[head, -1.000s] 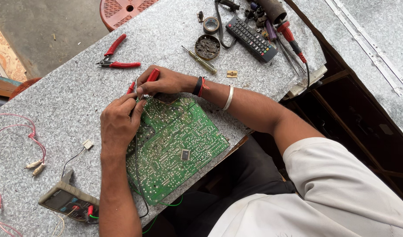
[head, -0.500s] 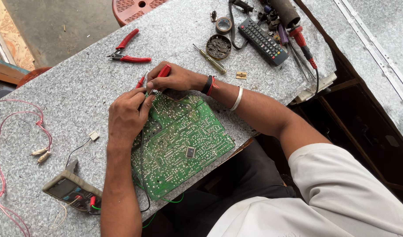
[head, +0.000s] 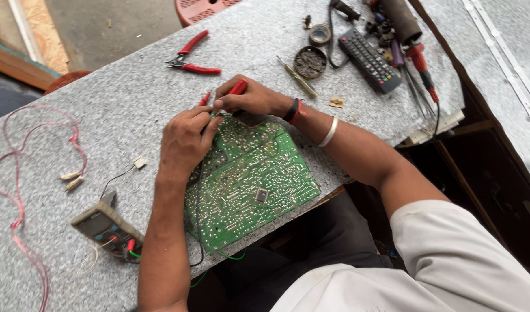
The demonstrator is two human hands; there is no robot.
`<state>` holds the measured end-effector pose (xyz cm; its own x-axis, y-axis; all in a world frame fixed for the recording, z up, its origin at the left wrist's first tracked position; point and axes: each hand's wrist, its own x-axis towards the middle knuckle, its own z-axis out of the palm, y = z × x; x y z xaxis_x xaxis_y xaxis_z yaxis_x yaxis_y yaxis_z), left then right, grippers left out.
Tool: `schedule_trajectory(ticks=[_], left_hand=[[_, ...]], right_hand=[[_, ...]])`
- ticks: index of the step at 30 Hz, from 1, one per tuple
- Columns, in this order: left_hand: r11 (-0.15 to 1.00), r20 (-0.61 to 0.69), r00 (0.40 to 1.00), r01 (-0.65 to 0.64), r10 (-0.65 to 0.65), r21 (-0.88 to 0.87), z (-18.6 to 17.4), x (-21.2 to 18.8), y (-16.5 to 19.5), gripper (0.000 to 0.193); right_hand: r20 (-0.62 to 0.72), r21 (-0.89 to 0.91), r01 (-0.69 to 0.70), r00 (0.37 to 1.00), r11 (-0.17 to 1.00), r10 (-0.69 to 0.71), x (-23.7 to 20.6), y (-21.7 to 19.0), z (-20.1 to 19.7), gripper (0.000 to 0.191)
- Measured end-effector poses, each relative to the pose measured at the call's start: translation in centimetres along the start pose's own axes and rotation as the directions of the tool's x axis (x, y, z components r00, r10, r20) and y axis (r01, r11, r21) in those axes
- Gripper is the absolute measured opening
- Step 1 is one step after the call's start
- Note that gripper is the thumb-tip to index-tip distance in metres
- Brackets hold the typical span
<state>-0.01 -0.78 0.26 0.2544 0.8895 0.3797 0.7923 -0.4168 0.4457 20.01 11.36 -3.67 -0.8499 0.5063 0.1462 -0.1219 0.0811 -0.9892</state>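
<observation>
Hands (head: 219, 121) unmoved at circuit board (head: 247, 179) edge

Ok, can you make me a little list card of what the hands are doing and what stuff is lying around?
Left hand: rests on the top edge of the green circuit board, fingers pinched by a red-handled probe
Right hand: grips a red-handled probe like a pen, tip at the board
Board: lies flat on the grey speckled table, solder side up
Near left arm: multimeter
Beyond the hands: red pliers, remote control, round tin
Far left: pink wire
</observation>
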Motion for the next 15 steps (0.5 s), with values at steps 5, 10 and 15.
schedule_trajectory(ticks=[5, 10, 15], left_hand=[[1.0, -0.01, 1.0, -0.004, 0.004, -0.008, 0.05, 0.07, -0.03, 0.03], [1.0, 0.0, 1.0, -0.008, 0.008, -0.027, 0.17, 0.01, -0.04, 0.034], [0.999, -0.007, 1.0, -0.019, 0.019, -0.029, 0.23, 0.16, -0.11, 0.033]], right_hand=[[-0.021, -0.029, -0.047, 0.999, 0.998, 0.046, -0.06, -0.06, -0.1, 0.027], [-0.03, -0.05, -0.071, 0.997, 0.996, 0.07, -0.1, 0.14, -0.27, 0.029], [-0.016, -0.059, -0.073, 0.997, 0.996, 0.072, -0.18, 0.12, -0.47, 0.03]])
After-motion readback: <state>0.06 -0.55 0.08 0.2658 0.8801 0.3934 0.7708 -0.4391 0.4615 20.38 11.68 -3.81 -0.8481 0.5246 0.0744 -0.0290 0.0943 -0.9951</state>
